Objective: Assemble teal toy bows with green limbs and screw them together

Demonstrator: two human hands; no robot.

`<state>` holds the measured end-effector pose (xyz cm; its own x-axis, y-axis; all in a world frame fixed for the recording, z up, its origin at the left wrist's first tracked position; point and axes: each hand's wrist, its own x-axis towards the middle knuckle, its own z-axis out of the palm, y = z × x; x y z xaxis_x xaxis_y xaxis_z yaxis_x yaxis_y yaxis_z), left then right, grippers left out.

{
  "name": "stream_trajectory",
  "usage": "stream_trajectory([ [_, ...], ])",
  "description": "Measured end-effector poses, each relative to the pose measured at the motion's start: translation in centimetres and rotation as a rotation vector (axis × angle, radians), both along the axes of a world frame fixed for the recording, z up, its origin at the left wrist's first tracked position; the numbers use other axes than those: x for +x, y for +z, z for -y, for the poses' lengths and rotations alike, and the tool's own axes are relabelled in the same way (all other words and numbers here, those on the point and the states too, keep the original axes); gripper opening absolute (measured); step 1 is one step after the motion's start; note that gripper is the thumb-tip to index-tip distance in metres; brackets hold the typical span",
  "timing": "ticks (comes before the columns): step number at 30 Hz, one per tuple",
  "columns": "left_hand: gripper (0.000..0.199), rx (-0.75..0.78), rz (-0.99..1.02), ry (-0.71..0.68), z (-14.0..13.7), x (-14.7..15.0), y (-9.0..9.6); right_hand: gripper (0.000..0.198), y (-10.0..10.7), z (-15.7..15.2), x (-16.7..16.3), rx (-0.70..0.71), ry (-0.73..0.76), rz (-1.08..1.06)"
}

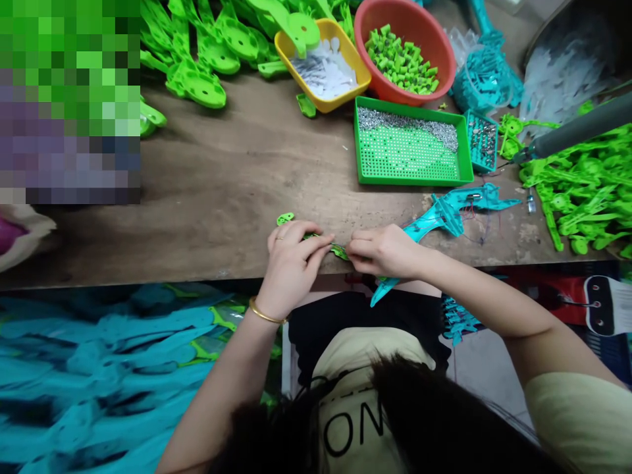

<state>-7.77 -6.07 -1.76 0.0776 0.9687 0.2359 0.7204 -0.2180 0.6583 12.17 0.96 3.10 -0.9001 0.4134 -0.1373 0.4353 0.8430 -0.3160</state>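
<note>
Low over the table's front edge, my left hand [296, 253] is closed round a slim bright-green plastic part [340, 251]. One end of it pokes out past the knuckles, and the middle is covered by my fingers. My right hand [382, 250] is closed in a pinch at the part's right end; whatever lies between those fingertips is hidden. Beside and partly under the right hand lies a long turquoise plastic shell [424, 227], its narrow tip hanging over the table edge. Thin wires and a small metal piece show on its far end.
A green perforated tray [415, 182] holds small screws. Behind it stand a yellow tray [281, 49] of white pieces and a red bowl [447, 49] of green bits. Green parts [592, 191] pile up at right, with a grey rod-shaped tool [577, 128]; turquoise shells [99, 368] fill the lower left.
</note>
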Motion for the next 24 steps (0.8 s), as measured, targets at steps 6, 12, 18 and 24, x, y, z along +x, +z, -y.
stream_trajectory([
  [6, 0.019, -0.052, 0.058, 0.012, -0.2, -0.1, 0.4, 0.017, 1.4, -0.7, -0.8, -0.165, -0.016, 0.099],
  [12, 0.013, -0.007, 0.038, 0.112, -0.3, 0.6, -0.3, 0.009, 2.0, -1.2, -2.1, -0.403, -0.28, 0.151],
  [18, 0.012, 0.023, 0.039, 0.117, -0.3, 0.8, -0.5, 0.008, 1.8, -1.3, -2.7, -0.495, -0.436, 0.159],
  [24, 0.009, 0.059, 0.029, 0.122, -0.2, 0.9, -0.5, 0.01, 2.2, -1.6, -3.1, -0.504, -0.45, 0.204],
])
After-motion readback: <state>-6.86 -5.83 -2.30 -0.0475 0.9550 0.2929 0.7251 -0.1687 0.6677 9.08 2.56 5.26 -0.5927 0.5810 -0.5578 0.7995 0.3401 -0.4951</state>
